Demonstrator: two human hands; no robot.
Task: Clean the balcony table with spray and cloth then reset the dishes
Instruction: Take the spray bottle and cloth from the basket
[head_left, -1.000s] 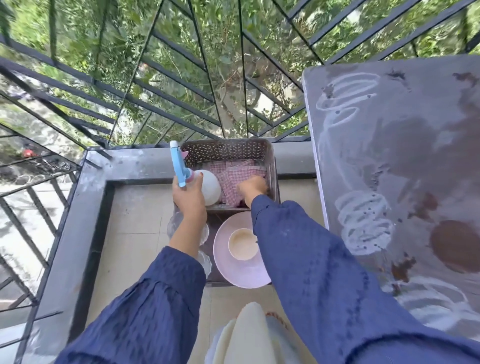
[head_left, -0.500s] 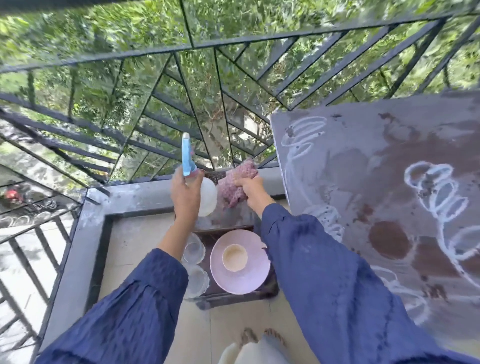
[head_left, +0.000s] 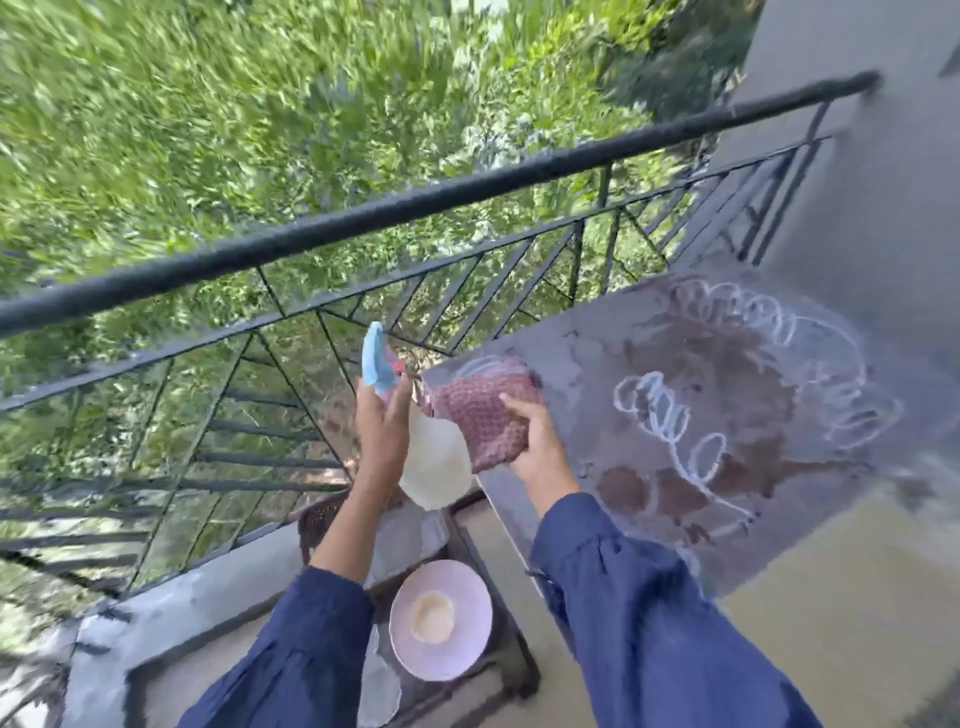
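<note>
My left hand (head_left: 382, 431) grips a spray bottle (head_left: 434, 467) with a white body and a blue trigger head, held up beside the near left corner of the table. My right hand (head_left: 537, 441) holds a folded pink checked cloth (head_left: 480, 415) over that corner. The grey table (head_left: 727, 415) is dirty with brown stains and white chalk scribbles. Low on the floor, a pink plate (head_left: 457, 660) carries a cream bowl (head_left: 432, 618), and clear glass dishes (head_left: 379, 686) lie beside it on a dark tray (head_left: 519, 670).
A brown perforated basket (head_left: 319, 525) sits on the tray behind my left arm. A black metal railing (head_left: 363, 218) runs along the balcony edge with trees beyond. A grey wall (head_left: 883, 182) rises at the right. Tan floor tiles show under the table.
Both hands lifted the bottle and the cloth out of the basket up to table height. The view swung up and to the right, bringing more of the table into view.
</note>
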